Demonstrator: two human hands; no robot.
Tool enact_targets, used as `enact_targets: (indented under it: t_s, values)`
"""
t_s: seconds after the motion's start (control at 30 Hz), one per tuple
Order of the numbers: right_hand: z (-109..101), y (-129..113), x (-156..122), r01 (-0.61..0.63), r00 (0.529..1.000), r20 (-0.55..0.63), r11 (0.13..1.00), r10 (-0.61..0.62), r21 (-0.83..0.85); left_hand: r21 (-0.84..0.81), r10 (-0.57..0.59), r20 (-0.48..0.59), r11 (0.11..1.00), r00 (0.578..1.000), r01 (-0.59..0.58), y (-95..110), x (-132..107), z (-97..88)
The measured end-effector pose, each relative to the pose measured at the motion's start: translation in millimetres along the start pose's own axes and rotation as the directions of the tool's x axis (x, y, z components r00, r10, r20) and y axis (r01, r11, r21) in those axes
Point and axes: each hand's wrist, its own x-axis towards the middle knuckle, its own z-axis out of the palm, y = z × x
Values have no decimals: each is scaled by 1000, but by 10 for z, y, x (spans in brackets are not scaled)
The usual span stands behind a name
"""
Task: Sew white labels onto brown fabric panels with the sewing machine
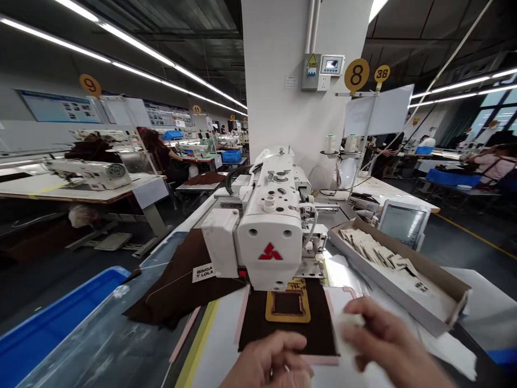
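A white sewing machine [269, 226] with a red emblem stands in front of me. Under its head lies a dark brown fabric piece [286, 323] with a yellow rectangular frame [287, 307] on it. My left hand [269, 364] is curled at the fabric's near edge, fingers closed on something I cannot make out. My right hand [388, 339] hovers at the fabric's right side and pinches a small white label [347, 334].
A long cardboard box [404, 275] of stacked labels sits to the right, with a small screen [404, 223] behind it. More brown fabric [181, 285] with a white label lies left of the machine. A blue bin [56, 323] is at lower left. Other people work at distant tables.
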Motion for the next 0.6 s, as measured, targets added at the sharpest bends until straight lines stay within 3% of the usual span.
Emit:
enact_targets:
  t_s: [0.07, 0.13, 0.33, 0.5, 0.6]
  values:
    - [502, 162, -13, -44, 978, 209, 993, 19, 113, -128, -54, -5, 990, 999, 52, 72, 131, 74]
    - [736, 265, 29, -85, 957, 288, 985, 40, 147, -182, -91, -16, 980, 996, 87, 112, 184, 78]
    - [598, 253, 223, -178, 892, 423, 984, 161, 1, -194, -147, -113, 973, 983, 124, 183, 103, -132]
    - [642, 248, 386, -203, 921, 333, 978, 204, -38, -197, -196, -133, 966, 972, 167, 145, 177, -242]
    - [659, 210, 526, -181, 933, 289, 973, 216, -143, -159, -201, -146, 971, 969, 177, 57, 194, -355]
